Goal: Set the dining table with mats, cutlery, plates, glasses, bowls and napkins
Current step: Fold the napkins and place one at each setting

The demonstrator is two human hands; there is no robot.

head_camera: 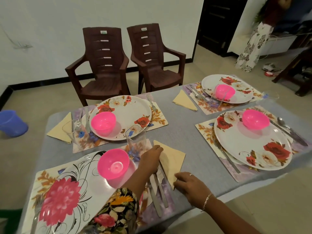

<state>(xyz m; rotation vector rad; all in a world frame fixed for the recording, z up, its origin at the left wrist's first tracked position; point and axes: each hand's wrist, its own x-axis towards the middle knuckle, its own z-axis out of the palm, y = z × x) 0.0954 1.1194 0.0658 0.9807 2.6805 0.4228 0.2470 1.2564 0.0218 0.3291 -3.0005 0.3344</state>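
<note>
left hand (150, 159) presses the cream napkin (172, 157) flat, right hand (190, 184) pinches its near corner, probably to straighten it.

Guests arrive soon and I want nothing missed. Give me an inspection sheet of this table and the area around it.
Surface: grey tablecloth, four floral mats.
Job's things: four plates, each with a pink bowl; four glasses; cutlery at each setting; three napkins, none seen at the near right setting.
Clutter: nothing seen.
Hands: left hand rests on the near napkin; right hand pinches its corner.
Cables: nothing clearly seen.
Surroundings: two brown chairs, blue bucket on floor, person standing far right.
</note>
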